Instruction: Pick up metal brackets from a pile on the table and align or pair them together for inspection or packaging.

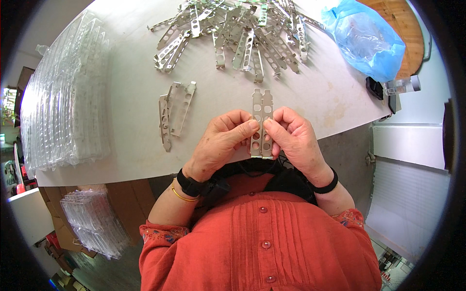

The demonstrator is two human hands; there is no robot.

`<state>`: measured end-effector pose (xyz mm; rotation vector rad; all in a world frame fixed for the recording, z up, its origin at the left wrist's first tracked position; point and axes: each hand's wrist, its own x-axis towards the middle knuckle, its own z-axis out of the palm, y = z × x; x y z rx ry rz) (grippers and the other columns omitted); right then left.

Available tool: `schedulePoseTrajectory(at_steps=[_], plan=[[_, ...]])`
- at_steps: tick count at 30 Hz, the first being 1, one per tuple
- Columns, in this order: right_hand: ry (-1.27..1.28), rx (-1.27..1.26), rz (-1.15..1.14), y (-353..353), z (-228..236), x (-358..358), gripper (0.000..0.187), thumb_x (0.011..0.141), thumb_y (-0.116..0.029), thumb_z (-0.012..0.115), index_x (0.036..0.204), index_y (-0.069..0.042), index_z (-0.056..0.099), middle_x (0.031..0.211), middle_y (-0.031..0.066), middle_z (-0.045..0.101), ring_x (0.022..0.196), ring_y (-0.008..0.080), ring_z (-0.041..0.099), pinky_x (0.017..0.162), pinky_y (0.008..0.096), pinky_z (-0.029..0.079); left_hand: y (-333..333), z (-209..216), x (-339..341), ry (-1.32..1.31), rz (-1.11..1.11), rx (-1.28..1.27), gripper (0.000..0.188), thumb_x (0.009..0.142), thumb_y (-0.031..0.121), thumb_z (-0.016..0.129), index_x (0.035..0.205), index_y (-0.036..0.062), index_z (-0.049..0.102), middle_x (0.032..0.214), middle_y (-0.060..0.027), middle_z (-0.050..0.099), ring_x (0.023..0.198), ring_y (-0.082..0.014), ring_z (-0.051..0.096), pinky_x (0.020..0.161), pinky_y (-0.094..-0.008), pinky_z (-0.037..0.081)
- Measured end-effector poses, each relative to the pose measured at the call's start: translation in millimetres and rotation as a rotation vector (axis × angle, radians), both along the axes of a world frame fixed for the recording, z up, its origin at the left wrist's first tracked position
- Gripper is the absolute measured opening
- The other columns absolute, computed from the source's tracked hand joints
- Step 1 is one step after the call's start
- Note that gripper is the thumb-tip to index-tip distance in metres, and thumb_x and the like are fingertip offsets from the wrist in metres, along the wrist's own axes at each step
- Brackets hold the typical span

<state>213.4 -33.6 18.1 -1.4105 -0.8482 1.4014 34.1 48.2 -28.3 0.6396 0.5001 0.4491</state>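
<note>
Two slim silver metal brackets with round holes stand side by side between my hands, their long edges together, close to the table's near edge. My left hand (224,137) pinches the left bracket (257,104) between thumb and fingers. The right bracket (267,102) is pinched the same way by my right hand (294,139). Parts of both brackets are hidden behind my thumbs. To the left, a few loose brackets (165,119) lie on the white table (131,97). Farther back spreads a large heap of similar brackets (242,36).
Clear plastic trays (68,97) are stacked at the table's left. A blue plastic bag (366,41) sits at the back right, beside a small black object (374,88) and a clear bottle (403,85). More clear trays (94,220) rest below on a cardboard box (128,201).
</note>
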Motion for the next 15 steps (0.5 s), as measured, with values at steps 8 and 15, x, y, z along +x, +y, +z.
schedulePoseTrajectory(at_steps=[8,15], plan=[[0.003,0.007,-0.006,-0.4,-0.3,-0.2,0.015,0.103,-0.018,0.060,0.096,-0.006,0.058,0.074,-0.0020,0.062,0.056,0.0023,0.056,0.049,0.0181,0.047,-1.3,-3.0,1.3,0.021,0.015,0.039,0.016,0.100,0.023,0.067,0.100,0.0068,0.067,0.086,0.0035,0.066,0.075,-0.0036,0.062,0.065,-0.0192,0.047],[0.003,0.005,-0.006,-0.3,-0.3,-0.1,0.016,0.103,-0.019,0.060,0.096,-0.005,0.058,0.074,-0.0020,0.062,0.056,0.0023,0.056,0.049,0.0181,0.047,-0.9,0.2,1.4,0.034,0.024,0.025,0.016,0.100,0.023,0.067,0.099,0.0073,0.067,0.086,0.0040,0.066,0.073,-0.0031,0.060,0.065,-0.0190,0.047]])
